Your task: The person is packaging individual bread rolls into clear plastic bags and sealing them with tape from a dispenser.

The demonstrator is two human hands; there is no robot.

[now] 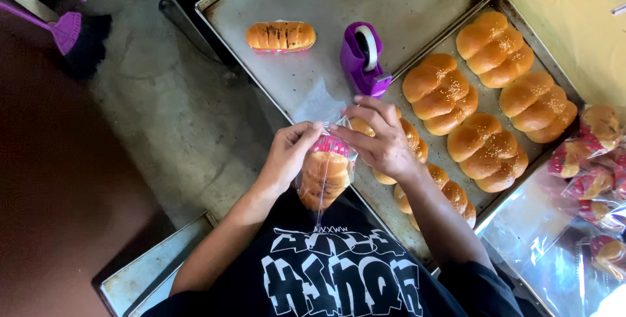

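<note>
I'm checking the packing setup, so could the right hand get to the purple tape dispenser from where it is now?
Probably yes. The tape dispenser stands on the tray just beyond the right hand, with nothing between them. But that hand and the left hand both grip the bagged bread, so it must let go first.

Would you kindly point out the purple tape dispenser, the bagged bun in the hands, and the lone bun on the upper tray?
purple tape dispenser (pixel 362 62), head view, its body.
bagged bun (pixel 324 177), head view, bun's middle.
lone bun (pixel 280 35), head view, top crust.
</note>
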